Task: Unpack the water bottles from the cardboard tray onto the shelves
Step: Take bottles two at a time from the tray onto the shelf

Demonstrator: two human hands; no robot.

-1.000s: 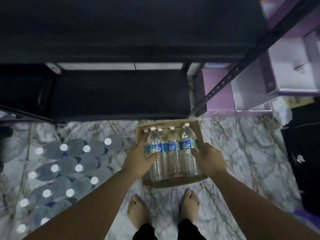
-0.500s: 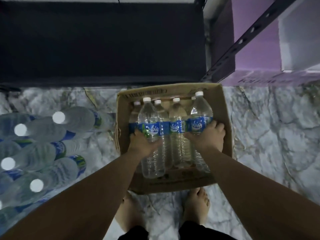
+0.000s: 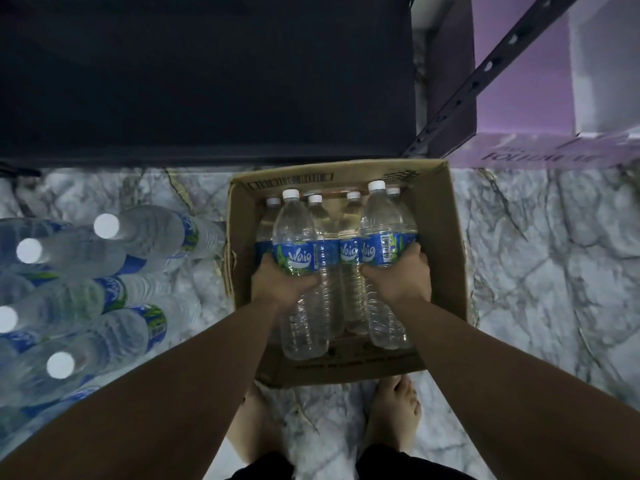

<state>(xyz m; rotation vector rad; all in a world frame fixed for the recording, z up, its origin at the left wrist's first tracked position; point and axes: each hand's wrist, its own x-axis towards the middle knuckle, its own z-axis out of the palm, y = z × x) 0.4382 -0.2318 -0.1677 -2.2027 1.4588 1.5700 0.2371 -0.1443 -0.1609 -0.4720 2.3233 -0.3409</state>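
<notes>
An open cardboard tray [image 3: 446, 237] stands on the marble floor with several clear water bottles upright inside, blue labels and white caps. My left hand [image 3: 277, 282] grips the front left bottle [image 3: 298, 237] around its label. My right hand [image 3: 398, 277] grips the front right bottle [image 3: 382, 223] the same way. Both gripped bottles stand higher than the others [image 3: 348, 223] behind them. The dark low shelf [image 3: 207, 81] lies just beyond the tray.
Many more wrapped water bottles [image 3: 86, 289] stand on the floor to the left. A black perforated shelf post [image 3: 485, 74] rises at the right, with purple boxes [image 3: 540, 154] behind it. My bare feet [image 3: 391, 410] are just below the tray.
The view has dropped closer to the tray. Both hands have closed tighter round the two front bottles, which now stand higher than their neighbours.
</notes>
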